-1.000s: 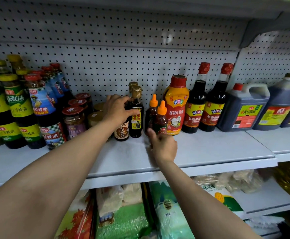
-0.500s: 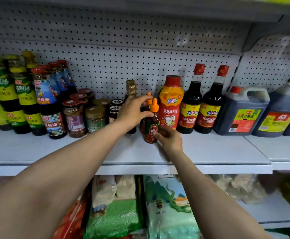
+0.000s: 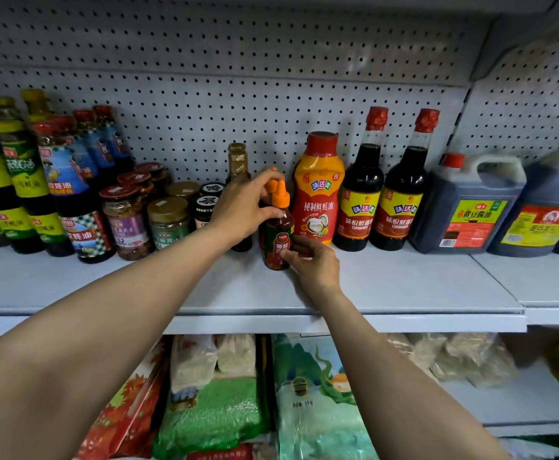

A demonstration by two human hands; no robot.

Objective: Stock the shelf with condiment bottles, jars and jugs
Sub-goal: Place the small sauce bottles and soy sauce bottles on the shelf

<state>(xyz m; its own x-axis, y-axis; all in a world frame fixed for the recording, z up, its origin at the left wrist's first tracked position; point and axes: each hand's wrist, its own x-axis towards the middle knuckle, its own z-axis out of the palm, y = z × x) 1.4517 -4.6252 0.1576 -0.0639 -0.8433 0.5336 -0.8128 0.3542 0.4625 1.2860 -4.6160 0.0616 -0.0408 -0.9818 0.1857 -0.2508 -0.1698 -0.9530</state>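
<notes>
A small red sauce bottle with an orange nozzle cap (image 3: 279,239) stands on the white shelf (image 3: 387,287) near its middle. My left hand (image 3: 243,210) grips its neck and shoulder from the left. My right hand (image 3: 314,263) holds its lower body from the right. A second orange-capped bottle (image 3: 272,180) stands right behind it, mostly hidden. A dark bottle with a gold cap (image 3: 238,161) rises behind my left hand.
Right of the hands stand a yellow and red squeeze bottle (image 3: 318,190), two dark red-capped bottles (image 3: 361,190) and two dark jugs (image 3: 470,207). Jars (image 3: 125,220) and tall bottles (image 3: 68,180) fill the left. Bagged goods (image 3: 211,400) lie on the shelf below.
My left hand left the dark gold-capped bottles and moved right onto the small orange-capped bottle. My right hand rose from the shelf surface to hold that bottle's base.
</notes>
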